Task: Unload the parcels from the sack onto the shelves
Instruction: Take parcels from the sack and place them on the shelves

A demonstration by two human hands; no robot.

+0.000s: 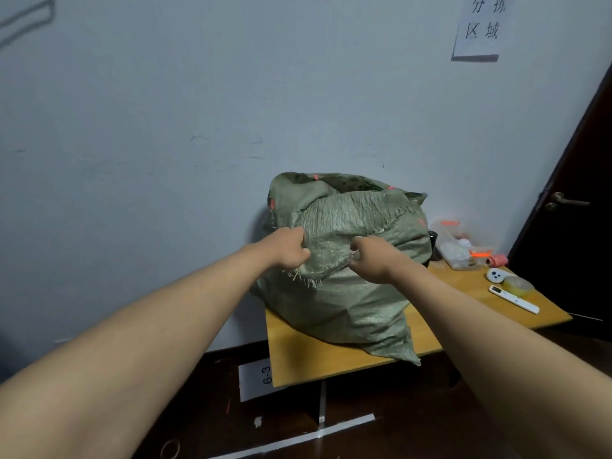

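Presently, a bulging green woven sack (344,260), coarse and frayed at its folded-over mouth, sits on a smooth wooden table (298,356) against the wall. The left hand (288,248) and right hand (372,258) each clench a fistful of the folded flap. One sack corner overhangs the table's front edge. A white remote (513,299) and tape roll (518,283) lie well apart at right.

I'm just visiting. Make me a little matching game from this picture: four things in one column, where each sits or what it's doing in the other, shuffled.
1. sack
2. left hand
3. white remote
4. paper sign

A. on the wall
B. lying near the table's right edge
C. gripping the folded sack flap
D. standing on the wooden table

Pairs: 1-D, 2-C, 3-B, 4-A
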